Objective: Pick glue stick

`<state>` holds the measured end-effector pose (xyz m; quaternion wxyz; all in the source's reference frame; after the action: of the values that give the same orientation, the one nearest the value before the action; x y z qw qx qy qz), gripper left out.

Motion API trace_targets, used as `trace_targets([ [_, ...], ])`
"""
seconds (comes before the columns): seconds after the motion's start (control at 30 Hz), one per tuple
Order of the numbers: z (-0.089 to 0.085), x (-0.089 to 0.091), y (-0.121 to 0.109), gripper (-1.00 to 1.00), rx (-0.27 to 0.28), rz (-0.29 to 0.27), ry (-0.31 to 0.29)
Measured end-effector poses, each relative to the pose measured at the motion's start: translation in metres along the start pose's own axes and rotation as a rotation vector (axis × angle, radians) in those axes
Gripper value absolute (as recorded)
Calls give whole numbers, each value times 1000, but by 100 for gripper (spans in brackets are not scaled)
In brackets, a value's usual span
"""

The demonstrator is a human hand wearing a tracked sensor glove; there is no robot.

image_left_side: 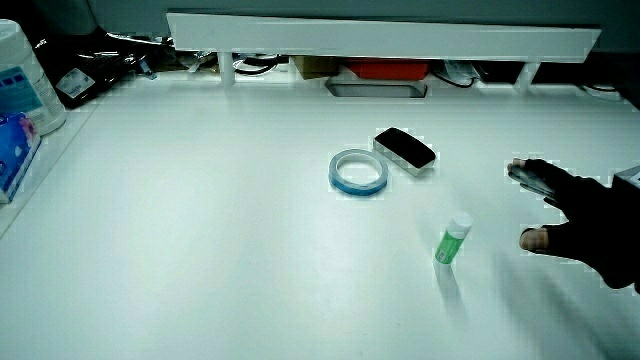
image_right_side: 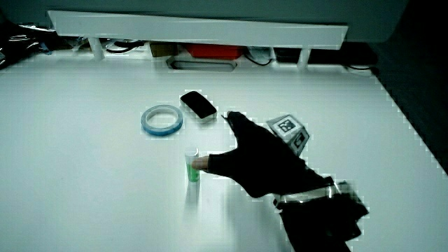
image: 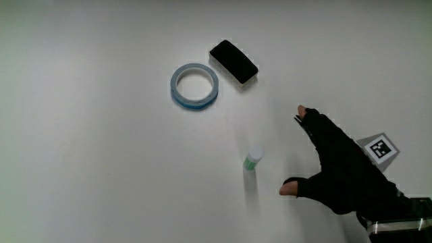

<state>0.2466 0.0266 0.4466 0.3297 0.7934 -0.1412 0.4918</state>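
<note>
A small green glue stick with a white cap (image: 252,159) stands upright on the white table, nearer to the person than the tape roll; it also shows in both side views (image_left_side: 452,240) (image_right_side: 192,167). The gloved hand (image: 337,169) hovers beside the glue stick with fingers spread, thumb tip (image: 289,189) pointing toward it, holding nothing. In a side view the thumb (image_right_side: 201,164) looks very close to the stick; in the main view a gap separates them. The patterned cube (image: 379,149) sits on the hand's back.
A blue tape roll (image: 194,86) lies flat, and a black rectangular eraser-like block (image: 233,61) lies beside it. The low partition (image_left_side: 380,40) runs along the table's edge, with cables and containers (image_left_side: 25,80) near it.
</note>
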Motion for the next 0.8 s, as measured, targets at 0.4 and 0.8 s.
trace_targets([
  [0.4, -31, 18, 21, 0, -62, -63, 125],
  [0.8, -62, 25, 41, 0, -115, -79, 173],
])
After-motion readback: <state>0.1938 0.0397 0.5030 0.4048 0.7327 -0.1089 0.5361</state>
